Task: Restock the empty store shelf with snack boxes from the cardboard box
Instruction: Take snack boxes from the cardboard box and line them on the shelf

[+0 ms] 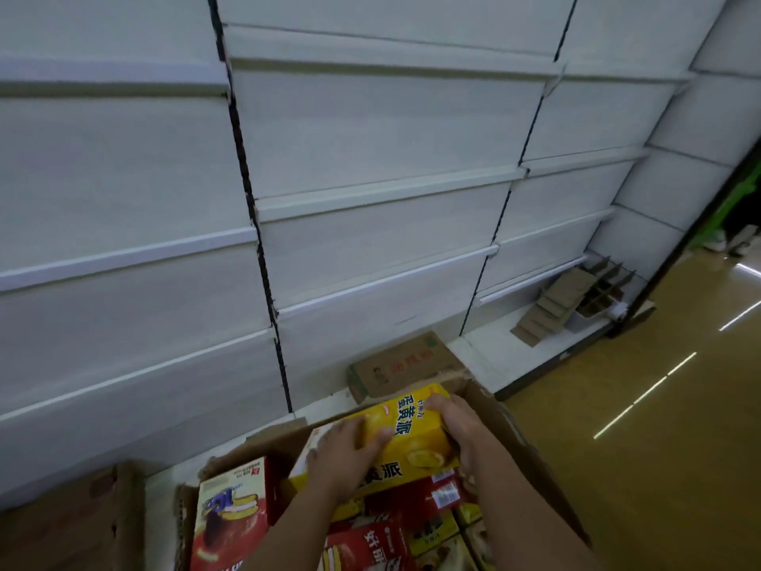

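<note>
A yellow snack box (pixel 412 430) with blue print is held above the open cardboard box (pixel 531 459) at the bottom of the view. My left hand (pixel 346 455) grips its left end with fingers curled over the top face. My right hand (pixel 457 426) grips its right end. Inside the cardboard box lie several red and yellow snack boxes (pixel 370 537); a red one (pixel 230 517) stands upright at its left side. White store shelves (pixel 370 199) rise in front, bare in all rows.
A closed brown carton (pixel 395 366) lies on the bottom shelf behind the open box. Flattened cardboard dividers (pixel 576 298) rest on the bottom shelf at the right. Another brown carton (pixel 70 525) sits at lower left. Tan floor (pixel 659 426) stretches to the right.
</note>
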`<state>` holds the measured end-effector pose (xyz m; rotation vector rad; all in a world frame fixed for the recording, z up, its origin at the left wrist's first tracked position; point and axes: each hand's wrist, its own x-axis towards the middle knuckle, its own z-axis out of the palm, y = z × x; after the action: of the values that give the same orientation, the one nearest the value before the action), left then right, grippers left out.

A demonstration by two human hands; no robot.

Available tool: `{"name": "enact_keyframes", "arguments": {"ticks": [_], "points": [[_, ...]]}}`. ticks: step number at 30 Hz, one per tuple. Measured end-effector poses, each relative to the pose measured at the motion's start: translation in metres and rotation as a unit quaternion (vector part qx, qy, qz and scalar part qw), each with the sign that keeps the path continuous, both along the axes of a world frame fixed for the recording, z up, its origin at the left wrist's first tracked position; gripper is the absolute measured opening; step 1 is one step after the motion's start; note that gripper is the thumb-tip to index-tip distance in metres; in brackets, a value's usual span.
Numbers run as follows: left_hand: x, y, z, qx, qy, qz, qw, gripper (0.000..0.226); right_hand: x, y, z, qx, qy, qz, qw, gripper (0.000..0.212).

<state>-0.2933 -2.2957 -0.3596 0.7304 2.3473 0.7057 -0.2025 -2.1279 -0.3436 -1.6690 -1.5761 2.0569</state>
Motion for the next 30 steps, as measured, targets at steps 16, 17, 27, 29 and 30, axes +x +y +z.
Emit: {"name": "enact_keyframes", "arguments": {"ticks": [16,17,27,29,30], "points": [[0.039,0.018,0.064,0.221,0.064,0.007,0.973,0.062,0.053,-0.031,0.05,0.013,0.189,-0.173,0.967,0.03],[0.038,0.02,0.068,0.231,0.042,0.019,0.972,0.061,0.058,-0.034,0.05,0.018,0.19,-0.168,0.967,0.023],[0.066,0.029,0.107,0.274,-0.177,0.073,0.942,0.077,0.096,-0.053,0.047,0.069,0.187,-0.085,0.976,0.09],[0.07,0.035,0.107,0.261,-0.195,0.03,0.945,0.085,0.108,-0.059,0.054,0.061,0.205,-0.09,0.973,0.086],[0.071,0.036,0.107,0.248,-0.204,0.008,0.947,0.088,0.113,-0.063,0.06,0.052,0.217,-0.089,0.971,0.081]]}}
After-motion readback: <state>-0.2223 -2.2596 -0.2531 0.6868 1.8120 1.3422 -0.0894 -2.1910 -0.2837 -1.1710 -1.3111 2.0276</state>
